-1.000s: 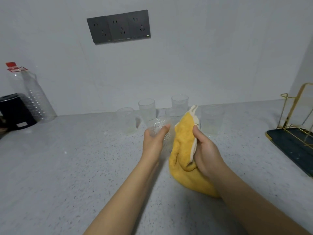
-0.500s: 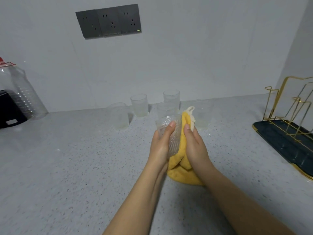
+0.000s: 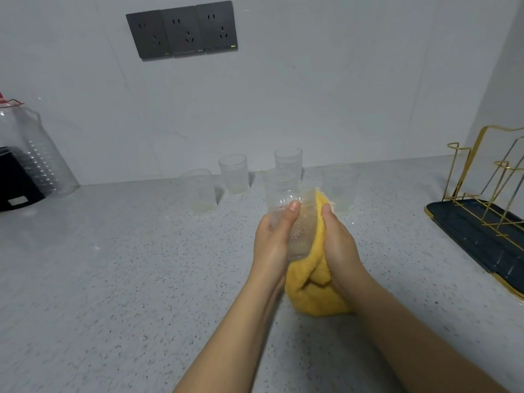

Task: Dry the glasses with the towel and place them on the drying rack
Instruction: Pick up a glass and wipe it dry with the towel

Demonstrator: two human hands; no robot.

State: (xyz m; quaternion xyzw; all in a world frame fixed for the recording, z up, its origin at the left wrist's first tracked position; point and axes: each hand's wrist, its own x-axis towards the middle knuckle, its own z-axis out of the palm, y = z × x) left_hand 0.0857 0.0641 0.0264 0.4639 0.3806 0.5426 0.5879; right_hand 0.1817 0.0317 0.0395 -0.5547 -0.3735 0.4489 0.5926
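The glasses are found in two places: one ribbed glass [image 3: 297, 225] is held above the counter [image 3: 113, 279], and five others are standing at the back, near the wall [image 3: 340, 95]. The counter is a wide grey surface with small dark speckles, and it is met by a plain pale wall on which a dark panel of sockets [image 3: 183, 31] is fixed. At the right edge a drying rack [image 3: 482, 222] with gold wires on a dark tray is placed, well apart from the hands. At the left a big clear plastic bottle [image 3: 37, 154] is seen beside a black object. The yellow towel [image 3: 314, 290] is gripped by the right hand [image 3: 338, 248] and pressed against the glass. The left hand [image 3: 273, 239] is curled around the held glass.
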